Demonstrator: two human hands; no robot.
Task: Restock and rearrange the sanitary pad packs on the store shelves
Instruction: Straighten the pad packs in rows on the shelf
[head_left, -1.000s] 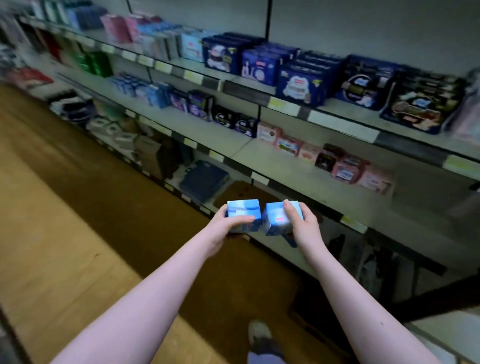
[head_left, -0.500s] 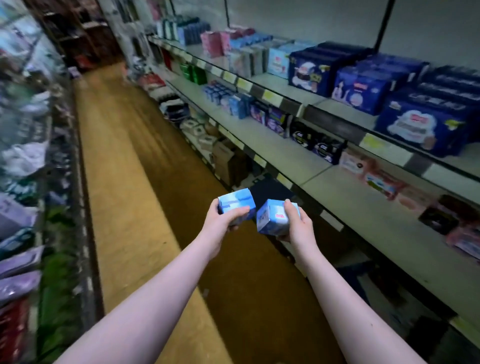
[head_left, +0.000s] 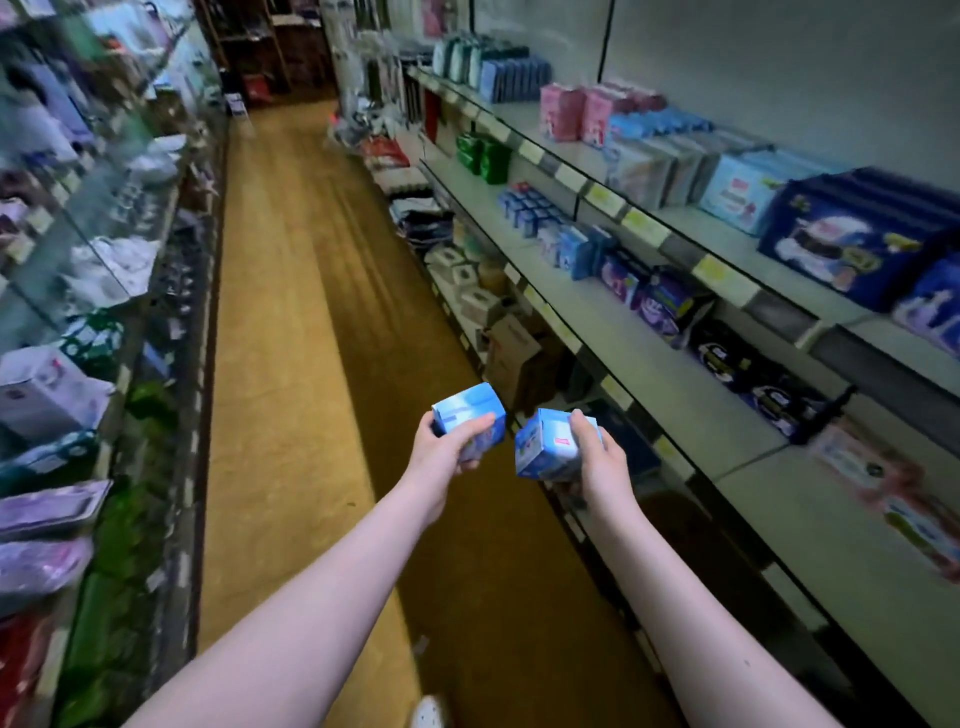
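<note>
Two small blue packs are held over the aisle floor (head_left: 291, 322). Left hand (head_left: 441, 457) closes round the left pack (head_left: 470, 415), thumb across its near face, tilted toward 1 o'clock. Right hand (head_left: 597, 462) wraps the right pack (head_left: 545, 441) from 3 o'clock, corner pointing toward 11

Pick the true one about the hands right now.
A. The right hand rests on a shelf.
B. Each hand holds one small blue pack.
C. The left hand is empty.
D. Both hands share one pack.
B: the left hand grips one blue pack and the right hand grips another blue pack, both held over the aisle.
</note>
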